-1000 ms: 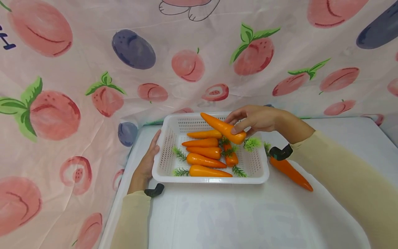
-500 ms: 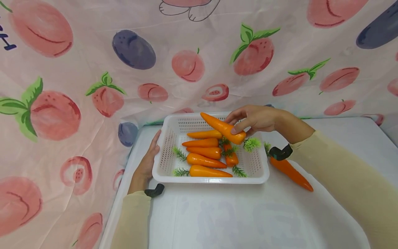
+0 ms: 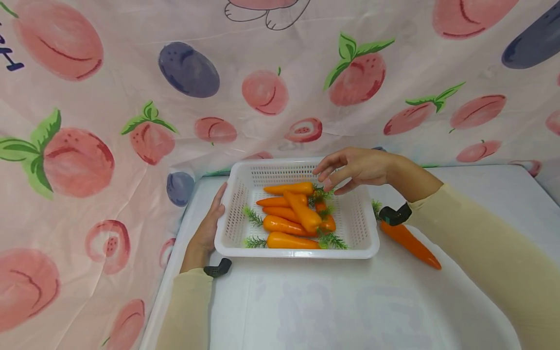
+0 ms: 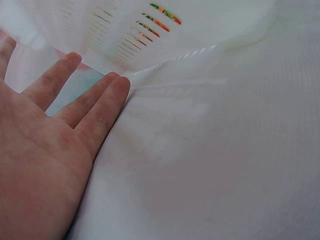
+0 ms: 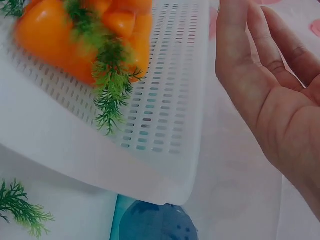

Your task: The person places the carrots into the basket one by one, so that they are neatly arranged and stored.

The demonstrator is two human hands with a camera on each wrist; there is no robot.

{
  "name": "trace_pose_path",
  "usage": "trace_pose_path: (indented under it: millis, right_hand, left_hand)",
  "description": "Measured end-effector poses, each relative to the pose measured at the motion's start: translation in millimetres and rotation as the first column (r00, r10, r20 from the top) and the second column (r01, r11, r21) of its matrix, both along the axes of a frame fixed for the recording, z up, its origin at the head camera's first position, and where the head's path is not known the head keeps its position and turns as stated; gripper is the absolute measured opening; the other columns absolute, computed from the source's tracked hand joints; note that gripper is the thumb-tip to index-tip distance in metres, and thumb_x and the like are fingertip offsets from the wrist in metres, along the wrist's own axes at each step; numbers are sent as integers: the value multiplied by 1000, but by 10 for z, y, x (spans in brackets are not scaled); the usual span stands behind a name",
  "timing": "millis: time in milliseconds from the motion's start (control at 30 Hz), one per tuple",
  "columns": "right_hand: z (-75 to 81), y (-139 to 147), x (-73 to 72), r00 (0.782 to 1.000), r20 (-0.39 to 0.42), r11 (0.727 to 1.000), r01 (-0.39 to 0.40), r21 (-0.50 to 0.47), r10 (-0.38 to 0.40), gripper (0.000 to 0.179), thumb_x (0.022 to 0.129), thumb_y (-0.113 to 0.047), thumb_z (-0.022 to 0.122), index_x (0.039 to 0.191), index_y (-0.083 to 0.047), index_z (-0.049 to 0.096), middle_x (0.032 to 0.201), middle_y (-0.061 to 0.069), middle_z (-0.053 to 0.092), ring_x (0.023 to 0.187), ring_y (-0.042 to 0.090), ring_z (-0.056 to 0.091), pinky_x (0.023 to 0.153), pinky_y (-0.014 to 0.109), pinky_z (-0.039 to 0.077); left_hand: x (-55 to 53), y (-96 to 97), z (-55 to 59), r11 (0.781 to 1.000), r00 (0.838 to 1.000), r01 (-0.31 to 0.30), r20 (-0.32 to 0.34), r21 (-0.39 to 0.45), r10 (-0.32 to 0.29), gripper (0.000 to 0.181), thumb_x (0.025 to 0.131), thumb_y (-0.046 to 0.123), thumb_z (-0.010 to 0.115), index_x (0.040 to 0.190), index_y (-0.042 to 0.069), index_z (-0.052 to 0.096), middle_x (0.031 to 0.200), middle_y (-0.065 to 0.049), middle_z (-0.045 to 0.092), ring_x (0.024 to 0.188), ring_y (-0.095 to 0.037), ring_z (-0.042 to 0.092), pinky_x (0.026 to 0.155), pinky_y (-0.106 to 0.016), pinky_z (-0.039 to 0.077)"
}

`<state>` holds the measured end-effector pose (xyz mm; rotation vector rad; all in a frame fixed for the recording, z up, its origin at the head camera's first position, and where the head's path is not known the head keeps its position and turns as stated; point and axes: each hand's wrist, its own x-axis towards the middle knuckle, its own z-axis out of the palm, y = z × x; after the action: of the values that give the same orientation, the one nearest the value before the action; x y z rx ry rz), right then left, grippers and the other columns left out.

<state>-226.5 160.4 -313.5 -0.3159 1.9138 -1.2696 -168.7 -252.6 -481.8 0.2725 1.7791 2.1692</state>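
A white plastic basket (image 3: 356,228) with slotted walls holds several orange carrots with green tops. One carrot (image 3: 303,213) lies slantwise across the others, its thick end towards the near right. My left hand (image 3: 207,228) rests against the basket's left side, and its fingers (image 4: 107,102) lie straight along the outer wall in the left wrist view. Above the basket's back right part is my right hand (image 3: 356,167), fingers spread and holding nothing. In the right wrist view that hand (image 5: 280,90) is apart from the basket, and the carrots (image 5: 50,40) are partly blurred.
Another carrot (image 3: 409,243) lies on the white table (image 3: 306,301) to the right of the basket, partly hidden beneath the right wrist. Behind the table hangs a pink fruit-printed cloth (image 3: 271,53), close to the basket's back rim.
My right hand has let go of the carrot it held. That carrot has dropped onto the others in the basket. The left hand and basket have stayed put.
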Motion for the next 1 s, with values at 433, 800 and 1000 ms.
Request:
trace_pose_path:
  millis: [433,800,1000]
  right_hand:
    - [31,88,15,1000,-16,1000,17,25,-16,56,88,-23,80,137,-7,57,135,12,58,122,29,59,101,49,53]
    - [92,464,46,997,-69,997,42,70,-37,54,93,-23,76,140,-6,55,135,11,58,121,26,59,103,52,51]
    - [86,768,40,994,-92,995,62,81,-55,57,96,-24,70,146,-5,49,139,14,55,121,26,60,103,51,52]
  left_hand:
    - [0,3,-5,1000,1000,0,1,4,0,70,101,51,53,161,49,16,172,-3,18,138,-24,45,97,-38,53]
    - [21,2,8,1000,1000,18,-21,13,-18,67,104,47,49,162,47,14,172,-4,15,139,-23,43,99,-36,51]
    - [25,7,26,1000,1000,12,-22,-1,-12,68,104,49,49,162,46,13,172,-4,15,139,-23,43,99,-36,51]
